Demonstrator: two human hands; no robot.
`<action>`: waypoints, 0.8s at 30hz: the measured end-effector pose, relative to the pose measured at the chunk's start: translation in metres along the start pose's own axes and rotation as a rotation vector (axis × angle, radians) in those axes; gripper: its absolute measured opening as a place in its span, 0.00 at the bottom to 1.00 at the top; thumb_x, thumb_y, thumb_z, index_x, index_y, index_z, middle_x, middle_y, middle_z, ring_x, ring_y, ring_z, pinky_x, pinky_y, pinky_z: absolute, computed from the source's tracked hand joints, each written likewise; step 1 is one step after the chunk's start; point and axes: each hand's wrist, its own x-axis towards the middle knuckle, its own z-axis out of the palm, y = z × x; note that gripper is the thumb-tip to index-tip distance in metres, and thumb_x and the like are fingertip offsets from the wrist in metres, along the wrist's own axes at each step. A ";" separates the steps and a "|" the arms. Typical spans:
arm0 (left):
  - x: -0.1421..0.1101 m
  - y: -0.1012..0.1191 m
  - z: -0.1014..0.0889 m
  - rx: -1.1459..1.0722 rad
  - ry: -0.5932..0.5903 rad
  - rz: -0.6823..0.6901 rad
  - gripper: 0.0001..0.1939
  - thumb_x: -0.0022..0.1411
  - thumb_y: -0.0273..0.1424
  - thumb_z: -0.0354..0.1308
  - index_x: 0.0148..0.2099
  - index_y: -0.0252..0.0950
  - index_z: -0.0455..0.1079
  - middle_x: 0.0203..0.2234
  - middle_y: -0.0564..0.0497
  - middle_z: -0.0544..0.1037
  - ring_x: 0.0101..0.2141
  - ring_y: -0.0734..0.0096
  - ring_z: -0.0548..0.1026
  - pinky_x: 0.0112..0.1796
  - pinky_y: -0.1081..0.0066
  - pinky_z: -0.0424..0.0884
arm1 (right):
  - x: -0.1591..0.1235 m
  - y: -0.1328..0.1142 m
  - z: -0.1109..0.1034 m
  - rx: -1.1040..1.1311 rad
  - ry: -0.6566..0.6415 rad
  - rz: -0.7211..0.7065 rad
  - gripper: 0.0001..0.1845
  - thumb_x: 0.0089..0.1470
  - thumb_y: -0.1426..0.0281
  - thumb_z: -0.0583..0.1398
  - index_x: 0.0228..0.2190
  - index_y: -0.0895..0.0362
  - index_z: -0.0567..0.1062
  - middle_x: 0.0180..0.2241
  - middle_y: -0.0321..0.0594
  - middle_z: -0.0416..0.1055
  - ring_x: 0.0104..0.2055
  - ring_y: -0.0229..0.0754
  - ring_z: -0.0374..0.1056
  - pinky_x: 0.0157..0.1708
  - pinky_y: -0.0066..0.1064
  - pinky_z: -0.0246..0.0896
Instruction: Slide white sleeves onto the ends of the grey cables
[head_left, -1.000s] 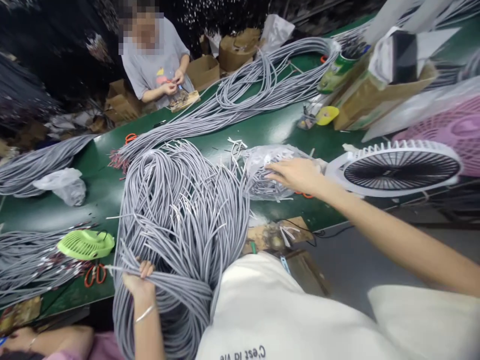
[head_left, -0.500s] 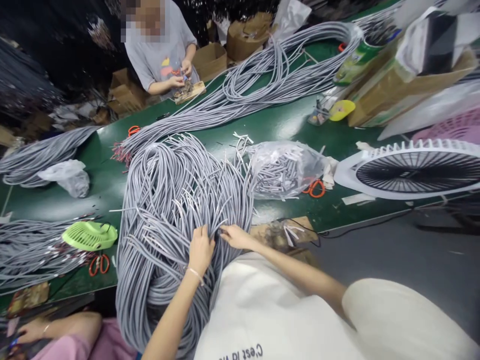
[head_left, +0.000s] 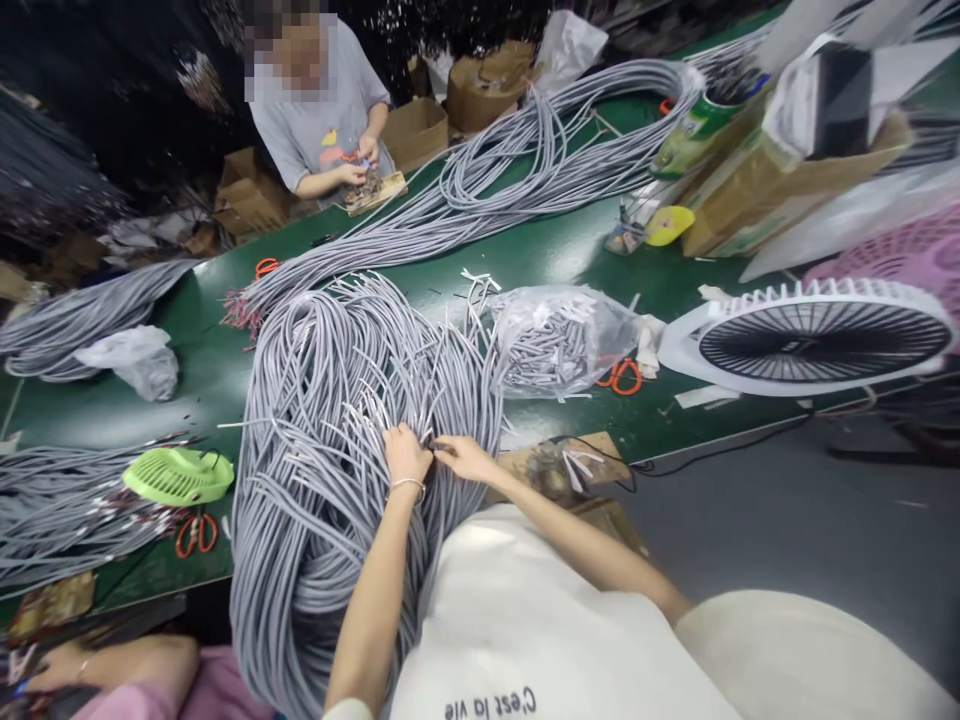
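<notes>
A large heap of grey cables (head_left: pixel 300 560) lies in front of me, looped over the table's near edge, with pale stripped-looking ends (head_left: pixel 367 405) sticking up in its middle. My left hand (head_left: pixel 407 457) is closed on a grey cable among those ends, fingers curled. Close against its fingertips, my right hand (head_left: pixel 466 460) pinches at the same spot. Something small and dark shows between the two hands, too small to name. The fingers partly hide the cable there.
A clear bag of short grey pieces (head_left: pixel 547 340) and orange-handled scissors (head_left: pixel 627 376) lie right of the heap. Further right stands a white fan (head_left: pixel 817 340); left, a green fan (head_left: pixel 180 476). More cables (head_left: pixel 480 200) stretch along the green table's far side. Co-workers sit opposite and at lower left.
My left hand has shifted slightly up and right, its forearm swinging right. My right hand has moved a little up and left. The view has tilted slightly.
</notes>
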 end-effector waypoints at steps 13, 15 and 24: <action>-0.009 -0.033 -0.013 -0.997 -0.112 0.152 0.12 0.47 0.37 0.58 0.31 0.35 0.65 0.23 0.50 0.74 0.28 0.67 0.72 0.35 0.68 0.67 | 0.008 -0.018 -0.011 0.415 0.151 -0.002 0.05 0.53 0.69 0.56 0.31 0.58 0.68 0.24 0.35 0.70 0.16 0.31 0.59 0.21 0.25 0.58; -0.009 -0.032 -0.014 -1.102 -0.191 0.121 0.18 0.46 0.46 0.58 0.28 0.35 0.65 0.20 0.51 0.73 0.24 0.69 0.71 0.31 0.69 0.68 | 0.013 -0.021 -0.014 0.514 0.167 0.008 0.05 0.53 0.68 0.56 0.30 0.57 0.66 0.21 0.33 0.67 0.14 0.30 0.57 0.19 0.25 0.56; -0.008 -0.018 -0.019 -1.135 -0.222 0.048 0.30 0.42 0.59 0.56 0.12 0.36 0.59 0.08 0.54 0.62 0.13 0.78 0.61 0.21 0.73 0.60 | 0.022 -0.029 -0.034 0.356 0.355 -0.141 0.18 0.52 0.64 0.58 0.44 0.60 0.66 0.32 0.40 0.71 0.25 0.37 0.65 0.27 0.30 0.63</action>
